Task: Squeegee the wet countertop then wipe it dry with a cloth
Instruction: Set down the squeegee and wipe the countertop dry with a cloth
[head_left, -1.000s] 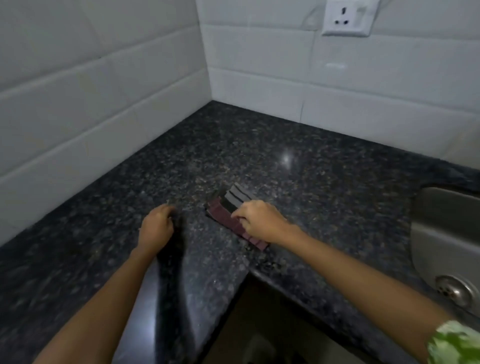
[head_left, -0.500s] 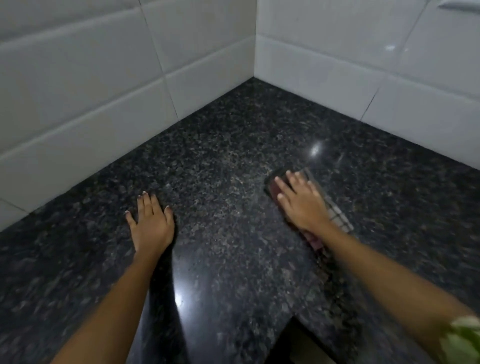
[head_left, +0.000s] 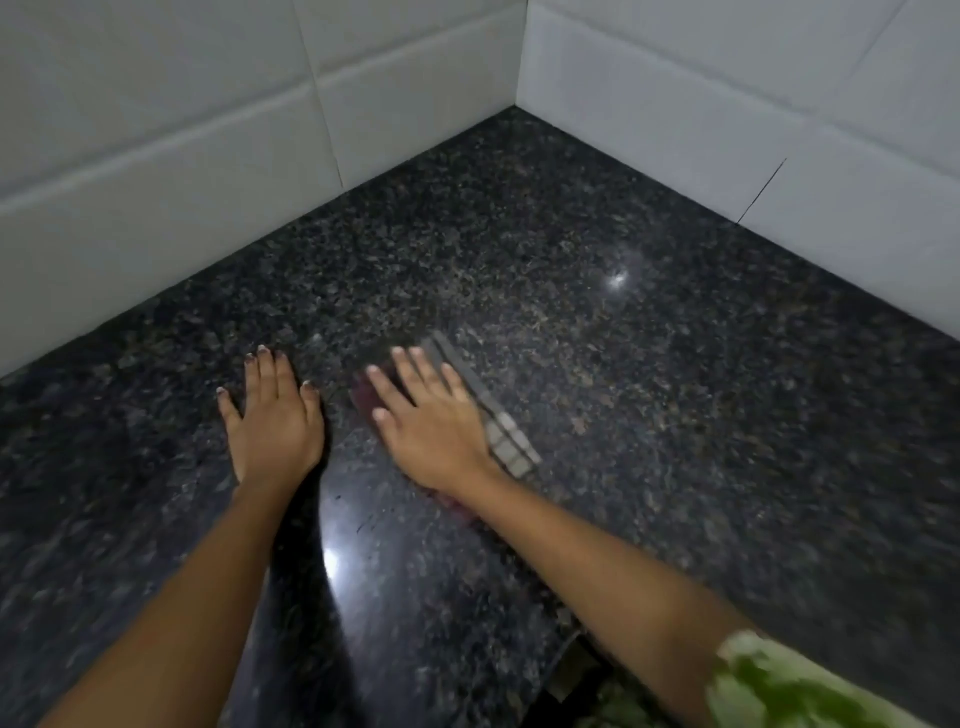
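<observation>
Left wall tiles (head_left: 156, 156) are running white along the far left edge of the table (head_left: 675, 415), which is showing as dark speckled granite with a glossy sheen. Left hand (head_left: 272, 415) is lying flat, palm down, on the table, fingers (head_left: 267, 369) stretched out and close together, gripping nothing. A light glare spot (head_left: 331, 564) is reflecting off the surface between the two forearms, nearer the camera. Right hand (head_left: 434, 423) is sitting just beside the left one, not touching it, and is pressing flat on a folded cloth (head_left: 498, 431); its fingers are spread wide and straight, laid over the cloth rather than curled around it. The cloth is lying directly on the table, under the palm: a grey checked edge is sticking out on the right side of the hand, and a dark reddish part is showing under the fingertips and again by the wrist. Motion blur is smearing the cloth's edge, so its exact outline is unclear. A second small glare spot (head_left: 618, 280) is sitting farther back on the table. Right wall tiles (head_left: 727, 104) are meeting the left ones at the corner. A green patterned sleeve (head_left: 769, 680) is showing at the lower right.
</observation>
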